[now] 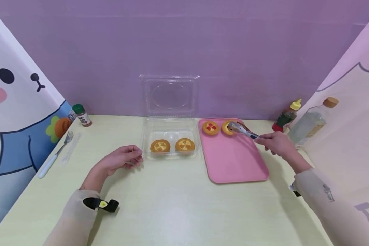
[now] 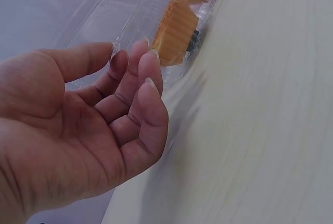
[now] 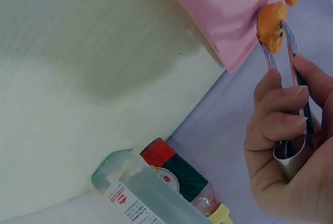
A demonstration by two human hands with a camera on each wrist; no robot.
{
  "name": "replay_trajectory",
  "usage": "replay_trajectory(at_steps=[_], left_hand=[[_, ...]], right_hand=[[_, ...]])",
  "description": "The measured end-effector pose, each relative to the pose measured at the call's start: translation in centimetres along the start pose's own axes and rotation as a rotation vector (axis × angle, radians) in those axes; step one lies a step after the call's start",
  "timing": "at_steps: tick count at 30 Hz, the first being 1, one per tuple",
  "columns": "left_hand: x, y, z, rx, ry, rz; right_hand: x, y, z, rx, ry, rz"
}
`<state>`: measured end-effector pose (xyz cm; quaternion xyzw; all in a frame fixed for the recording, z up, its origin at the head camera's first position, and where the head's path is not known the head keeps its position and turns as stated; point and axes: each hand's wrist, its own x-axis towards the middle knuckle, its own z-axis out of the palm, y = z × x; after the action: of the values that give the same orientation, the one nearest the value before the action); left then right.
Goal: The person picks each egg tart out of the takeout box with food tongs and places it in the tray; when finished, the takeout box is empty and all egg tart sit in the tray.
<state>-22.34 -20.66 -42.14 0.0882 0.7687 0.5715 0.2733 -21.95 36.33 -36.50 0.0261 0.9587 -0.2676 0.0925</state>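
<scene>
My right hand (image 1: 276,145) grips metal tongs (image 1: 243,130), whose tips are around a round tart (image 1: 227,127) at the far right of the pink tray (image 1: 233,160). In the right wrist view the tart (image 3: 271,26) sits between the two tong arms. Beside it on the tray lies a second tart (image 1: 210,128) with red pieces on top. My left hand (image 1: 123,159) is beside the left edge of the clear plastic box (image 1: 170,133), fingers loosely bent and nothing in them. Inside the box are two tarts, a left one (image 1: 160,146) and a right one (image 1: 185,145); the lid (image 1: 172,95) stands raised.
At the far left stands a green-capped spice jar (image 1: 82,115), with a fork (image 1: 56,155) and a clear plastic utensil (image 1: 70,149) nearer. A yellow-capped sauce bottle (image 1: 286,116) and a corked clear bottle (image 1: 310,123) stand right of the tray. A purple wall closes the back.
</scene>
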Motion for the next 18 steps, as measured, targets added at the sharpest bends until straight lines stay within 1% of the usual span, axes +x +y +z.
replay_trajectory(at_steps=[3,9,18], left_hand=[[-0.04,-0.07,0.04,-0.002,-0.002,0.001],[-0.05,-0.03,0.06,-0.006,0.001,0.0],[0.03,-0.09,0.01,-0.011,0.001,-0.002]], right_hand=[[0.27,0.11,0.04,0.015,-0.016,-0.005],[0.52,-0.07,-0.19,0.01,-0.017,-0.022],[0.51,-0.41,-0.4,-0.008,-0.014,-0.021]])
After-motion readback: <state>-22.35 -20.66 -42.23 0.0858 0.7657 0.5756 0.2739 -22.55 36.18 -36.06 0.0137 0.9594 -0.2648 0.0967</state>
